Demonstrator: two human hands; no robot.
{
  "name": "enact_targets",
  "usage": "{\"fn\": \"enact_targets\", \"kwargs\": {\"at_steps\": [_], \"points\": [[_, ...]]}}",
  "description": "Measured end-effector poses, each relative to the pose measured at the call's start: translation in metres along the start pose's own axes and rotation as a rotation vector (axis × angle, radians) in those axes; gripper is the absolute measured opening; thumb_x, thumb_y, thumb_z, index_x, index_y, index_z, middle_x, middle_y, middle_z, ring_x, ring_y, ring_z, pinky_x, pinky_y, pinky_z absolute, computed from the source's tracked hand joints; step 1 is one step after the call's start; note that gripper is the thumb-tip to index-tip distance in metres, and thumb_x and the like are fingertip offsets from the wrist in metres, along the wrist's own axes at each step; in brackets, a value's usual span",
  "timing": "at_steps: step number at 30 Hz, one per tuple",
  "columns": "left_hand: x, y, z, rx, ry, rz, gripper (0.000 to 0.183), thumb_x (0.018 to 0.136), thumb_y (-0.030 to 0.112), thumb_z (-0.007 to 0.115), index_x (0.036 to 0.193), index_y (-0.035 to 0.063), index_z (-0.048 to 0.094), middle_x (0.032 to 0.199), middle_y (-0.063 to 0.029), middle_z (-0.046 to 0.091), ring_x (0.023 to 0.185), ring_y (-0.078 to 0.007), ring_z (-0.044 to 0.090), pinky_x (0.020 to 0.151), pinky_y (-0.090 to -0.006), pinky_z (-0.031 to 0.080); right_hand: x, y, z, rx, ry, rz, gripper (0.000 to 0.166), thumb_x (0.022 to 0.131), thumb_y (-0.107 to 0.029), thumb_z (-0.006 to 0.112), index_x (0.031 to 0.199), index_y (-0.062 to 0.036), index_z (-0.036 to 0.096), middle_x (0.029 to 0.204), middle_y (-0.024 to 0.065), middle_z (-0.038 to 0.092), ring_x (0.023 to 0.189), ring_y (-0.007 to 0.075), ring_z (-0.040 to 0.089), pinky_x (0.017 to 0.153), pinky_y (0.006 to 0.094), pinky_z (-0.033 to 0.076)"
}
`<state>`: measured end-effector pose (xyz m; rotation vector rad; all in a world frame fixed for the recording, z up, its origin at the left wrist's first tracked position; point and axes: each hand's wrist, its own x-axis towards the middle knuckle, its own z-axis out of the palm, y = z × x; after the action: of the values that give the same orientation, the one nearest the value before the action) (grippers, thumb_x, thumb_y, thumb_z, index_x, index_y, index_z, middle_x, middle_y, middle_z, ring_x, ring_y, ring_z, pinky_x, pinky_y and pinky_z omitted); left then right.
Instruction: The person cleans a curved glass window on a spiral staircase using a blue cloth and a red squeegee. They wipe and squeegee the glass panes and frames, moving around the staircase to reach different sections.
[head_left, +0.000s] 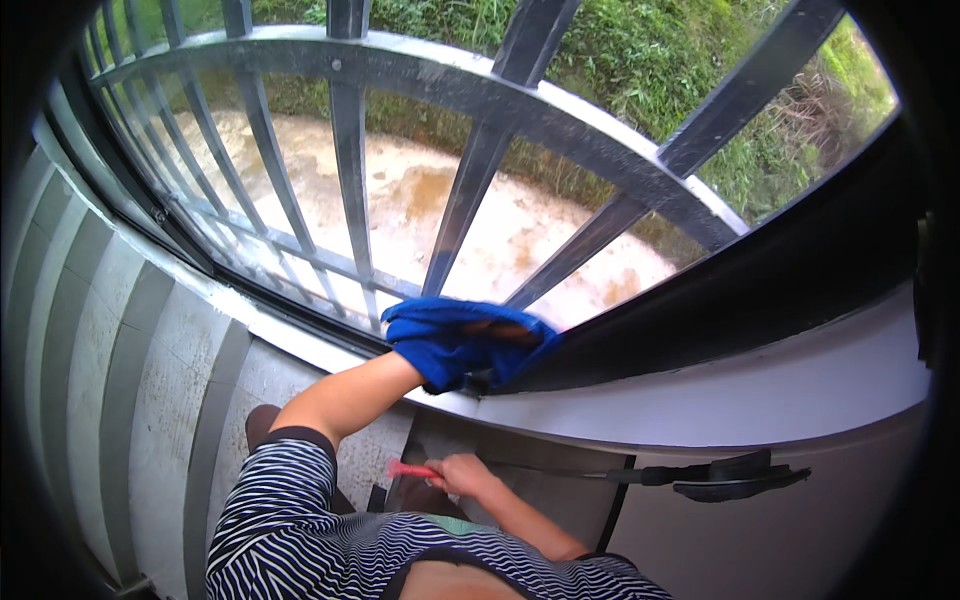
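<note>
A blue cloth (450, 330) is bunched over and around my left hand (499, 331), against the lower corner of the barred window; a blurred brown patch of the hand shows through it. Lower down, close to my body, my right hand (459, 475) is closed on a red handle (415, 470). A thin pole runs from beside this hand to the right and carries a dark, flat tool head (739, 477). Whether the handle and pole are one piece is hard to tell.
Grey steps (161, 352) descend along the left, with stained treads. Dark metal bars (349, 157) cross the window, above a pale window ledge (300, 341). A black window frame (675, 322) borders the right. Outside lie pale ground and green plants.
</note>
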<state>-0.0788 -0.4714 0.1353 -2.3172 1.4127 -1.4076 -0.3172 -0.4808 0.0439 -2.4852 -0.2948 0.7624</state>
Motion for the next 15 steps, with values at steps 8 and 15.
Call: {"fn": "enact_targets", "kwargs": {"at_steps": [8, 15], "points": [[0.008, -0.044, -0.018, -0.139, -0.046, -0.06, 0.047, 0.092, 0.043, 0.04, 0.136, 0.0269, 0.031, 0.142, 0.0027, 0.029, 0.133, -0.0189, 0.026, 0.109, -0.0452, 0.018, -0.033, 0.002, 0.012, 0.031, -0.009, 0.053, 0.029, 0.081, -0.034, 0.058, 0.105, -0.019, 0.061, 0.077, 0.0148, 0.064, 0.073, 0.0339, 0.062, 0.062, 0.0458, 0.049], [0.131, -0.101, -0.105, -0.199, 0.069, -0.156, 0.051, 0.093, 0.044, 0.038, 0.14, 0.0277, 0.027, 0.146, 0.004, 0.025, 0.136, -0.018, 0.022, 0.111, -0.0448, 0.014, -0.006, -0.014, 0.004, 0.044, 0.144, -0.039, 0.023, 0.08, -0.033, 0.058, 0.097, -0.0169, 0.058, 0.072, 0.0135, 0.062, 0.068, 0.0351, 0.061, 0.058, 0.0465, 0.047]]}}
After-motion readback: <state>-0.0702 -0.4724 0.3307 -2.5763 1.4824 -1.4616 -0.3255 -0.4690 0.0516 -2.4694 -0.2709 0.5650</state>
